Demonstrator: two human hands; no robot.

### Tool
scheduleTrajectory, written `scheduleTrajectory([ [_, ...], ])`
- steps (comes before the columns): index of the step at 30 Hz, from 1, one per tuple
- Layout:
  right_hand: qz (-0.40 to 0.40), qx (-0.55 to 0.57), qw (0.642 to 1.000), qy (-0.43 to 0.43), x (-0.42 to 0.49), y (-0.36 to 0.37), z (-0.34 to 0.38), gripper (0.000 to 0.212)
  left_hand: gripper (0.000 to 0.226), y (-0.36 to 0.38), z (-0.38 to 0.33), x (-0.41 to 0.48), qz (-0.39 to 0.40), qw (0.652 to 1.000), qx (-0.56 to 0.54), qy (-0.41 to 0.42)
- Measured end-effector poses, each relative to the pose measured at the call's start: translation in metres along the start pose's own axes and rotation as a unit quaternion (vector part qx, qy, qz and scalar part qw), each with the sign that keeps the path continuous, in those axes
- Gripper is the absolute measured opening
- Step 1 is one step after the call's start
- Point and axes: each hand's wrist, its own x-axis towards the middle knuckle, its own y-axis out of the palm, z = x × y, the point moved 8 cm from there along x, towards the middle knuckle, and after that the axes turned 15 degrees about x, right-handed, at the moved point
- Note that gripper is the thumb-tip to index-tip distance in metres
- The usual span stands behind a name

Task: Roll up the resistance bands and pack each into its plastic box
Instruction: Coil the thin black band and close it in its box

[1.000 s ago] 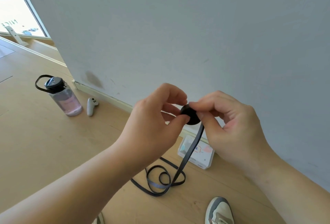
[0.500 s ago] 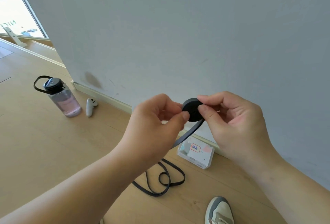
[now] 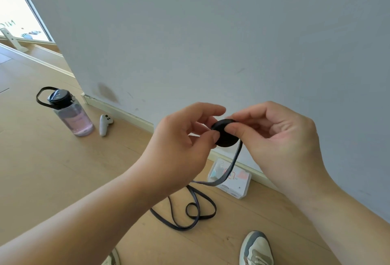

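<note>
Left hand (image 3: 181,144): thumb and curled fingers pinch the roll (image 3: 224,138) from the left. Thumb tip is on its near face; the fingertips behind it are hidden. Right hand (image 3: 280,140): thumb and forefinger pinch the same roll from the right, other fingers loosely curled in. Its far-side contact is not visible.

Roll is a tight black disc, held in the air in front of the wall (image 3: 211,32), partly covered by both thumbs. Loose band (image 3: 236,155) drops off the roll's right edge, crosses in front of the box (image 3: 240,180), passes behind the left wrist and ends in slack loops on the floor (image 3: 42,169).

Box is clear plastic, lying by the baseboard (image 3: 126,114). Label too blurred to read; can't tell whether the lid is open or closed.

Shoe (image 3: 256,247) is right of the loops, cut off at the bottom edge. Far left: bottle (image 3: 71,114) upright, controller (image 3: 104,124) just beside it.
</note>
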Motion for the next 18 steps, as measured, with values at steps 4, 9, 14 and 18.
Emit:
scheduleTrajectory([
  [4,-0.012,0.047,0.999,0.012,0.002,-0.002,0.002,0.023,0.037,-0.002,0.004,0.000,-0.027,0.990,-0.131,-0.053],
  [9,0.012,0.009,1.000,-0.011,-0.002,0.001,0.002,0.026,0.019,0.005,0.008,-0.006,-0.020,0.992,-0.095,-0.079],
  [14,0.063,-0.072,0.993,-0.067,-0.004,0.008,0.008,0.026,0.023,-0.005,-0.006,-0.004,-0.077,0.994,0.055,0.053],
  [18,0.026,-0.017,0.999,-0.018,-0.003,0.005,0.005,0.024,0.026,-0.008,-0.009,-0.002,-0.071,0.995,0.034,0.062],
])
